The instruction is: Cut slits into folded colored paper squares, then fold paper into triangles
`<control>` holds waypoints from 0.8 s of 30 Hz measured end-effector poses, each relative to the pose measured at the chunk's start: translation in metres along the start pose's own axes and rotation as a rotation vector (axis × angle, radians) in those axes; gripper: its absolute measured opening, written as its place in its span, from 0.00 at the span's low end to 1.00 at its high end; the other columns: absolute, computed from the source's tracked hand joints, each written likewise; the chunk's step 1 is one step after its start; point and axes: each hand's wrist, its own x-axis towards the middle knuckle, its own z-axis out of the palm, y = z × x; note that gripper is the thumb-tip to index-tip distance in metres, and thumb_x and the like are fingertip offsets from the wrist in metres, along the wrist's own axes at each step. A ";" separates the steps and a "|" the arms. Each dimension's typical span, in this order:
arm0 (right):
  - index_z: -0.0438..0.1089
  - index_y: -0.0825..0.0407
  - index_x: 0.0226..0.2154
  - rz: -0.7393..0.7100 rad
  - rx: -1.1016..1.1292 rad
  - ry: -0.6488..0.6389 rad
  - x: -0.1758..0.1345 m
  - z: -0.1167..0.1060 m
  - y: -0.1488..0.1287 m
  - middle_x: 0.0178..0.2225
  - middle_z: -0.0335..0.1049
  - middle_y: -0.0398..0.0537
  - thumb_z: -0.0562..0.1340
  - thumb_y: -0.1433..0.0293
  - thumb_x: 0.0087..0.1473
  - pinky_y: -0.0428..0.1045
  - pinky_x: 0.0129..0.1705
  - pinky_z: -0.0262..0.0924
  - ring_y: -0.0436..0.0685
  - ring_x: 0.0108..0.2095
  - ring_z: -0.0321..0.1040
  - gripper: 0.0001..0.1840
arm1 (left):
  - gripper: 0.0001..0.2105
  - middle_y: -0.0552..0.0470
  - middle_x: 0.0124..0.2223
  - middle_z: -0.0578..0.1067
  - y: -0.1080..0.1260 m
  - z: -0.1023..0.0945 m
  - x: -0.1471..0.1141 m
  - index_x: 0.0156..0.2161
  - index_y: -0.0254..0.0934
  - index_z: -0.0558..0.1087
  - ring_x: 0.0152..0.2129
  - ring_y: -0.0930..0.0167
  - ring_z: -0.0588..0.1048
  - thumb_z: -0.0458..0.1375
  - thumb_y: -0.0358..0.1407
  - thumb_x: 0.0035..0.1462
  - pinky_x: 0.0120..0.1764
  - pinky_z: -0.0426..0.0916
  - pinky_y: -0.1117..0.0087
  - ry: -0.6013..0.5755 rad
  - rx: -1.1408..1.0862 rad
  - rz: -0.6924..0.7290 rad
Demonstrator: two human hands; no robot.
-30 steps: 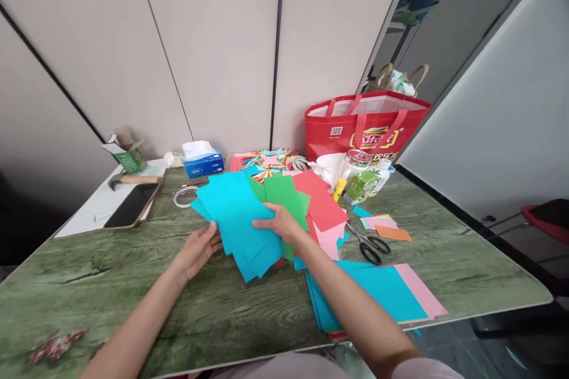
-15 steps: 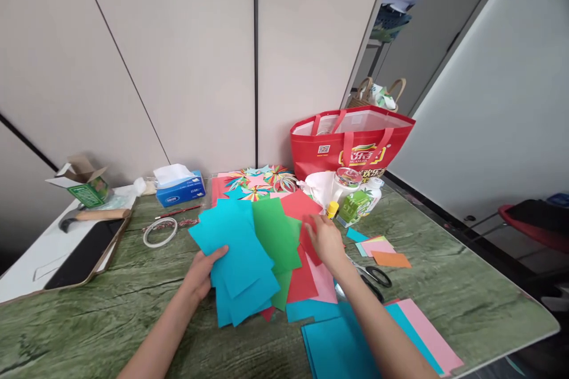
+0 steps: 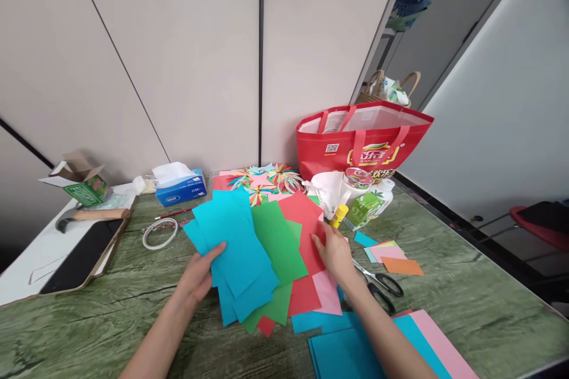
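Observation:
A fan of coloured paper sheets is raised over the table between my hands. Its blue sheets (image 3: 237,243) lie on the left, green sheets (image 3: 278,237) in the middle, red sheets (image 3: 300,219) and a pink sheet (image 3: 328,293) towards the right. My left hand (image 3: 200,275) grips the left side, its thumb on top of the blue sheets and its fingers underneath. At the right edge, my right hand (image 3: 336,251) pinches the red and pink sheets; its fingertips are partly hidden. Scissors (image 3: 382,287) with black handles lie beside my right wrist.
Behind the fan are paper pinwheel shapes (image 3: 260,192), a red bag (image 3: 329,154), a glue stick (image 3: 339,215) and a jar (image 3: 358,183). Leftward lie a tape roll (image 3: 160,234), a tissue box (image 3: 180,188) and a hammer (image 3: 91,215). More blue paper (image 3: 344,355) lies at the front.
The fan has spread wider, showing more of the red and green sheets. My right hand has shifted slightly down along its right edge. The view has turned a little left.

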 end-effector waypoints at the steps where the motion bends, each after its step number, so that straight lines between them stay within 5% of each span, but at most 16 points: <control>1: 0.60 0.58 0.50 -0.012 0.008 -0.005 -0.003 0.002 -0.003 0.46 0.66 0.60 0.54 0.68 0.54 0.53 0.46 0.56 0.62 0.45 0.64 0.21 | 0.16 0.42 0.39 0.79 -0.003 0.003 0.000 0.43 0.31 0.71 0.37 0.58 0.77 0.61 0.25 0.46 0.41 0.72 0.54 -0.004 -0.009 0.000; 7: 0.60 0.57 0.51 -0.073 0.075 -0.002 -0.022 0.007 -0.027 0.51 0.62 0.61 0.53 0.76 0.52 0.60 0.54 0.48 0.65 0.53 0.57 0.22 | 0.16 0.40 0.42 0.77 -0.019 0.021 0.001 0.41 0.30 0.72 0.42 0.57 0.74 0.64 0.29 0.44 0.45 0.69 0.54 -0.069 -0.036 0.022; 10: 0.59 0.56 0.52 -0.080 0.171 0.003 -0.025 0.006 -0.030 0.53 0.61 0.60 0.49 0.78 0.53 0.57 0.52 0.54 0.62 0.53 0.59 0.23 | 0.17 0.41 0.43 0.77 -0.025 0.021 0.003 0.40 0.31 0.73 0.44 0.56 0.72 0.66 0.31 0.40 0.48 0.67 0.53 -0.081 -0.016 0.070; 16: 0.56 0.61 0.53 0.038 0.448 0.018 -0.020 0.008 -0.026 0.49 0.66 0.64 0.49 0.63 0.57 0.56 0.44 0.62 0.62 0.46 0.67 0.25 | 0.23 0.43 0.46 0.75 -0.034 0.015 0.002 0.42 0.32 0.72 0.47 0.55 0.70 0.68 0.36 0.36 0.50 0.64 0.53 -0.100 0.006 0.143; 24: 0.43 0.55 0.59 -0.136 0.444 -0.016 -0.028 0.000 -0.033 0.58 0.53 0.58 0.61 0.65 0.46 0.57 0.53 0.53 0.63 0.56 0.54 0.42 | 0.27 0.41 0.50 0.73 -0.042 0.020 -0.005 0.45 0.33 0.70 0.47 0.55 0.69 0.67 0.39 0.37 0.46 0.66 0.54 -0.177 0.043 0.173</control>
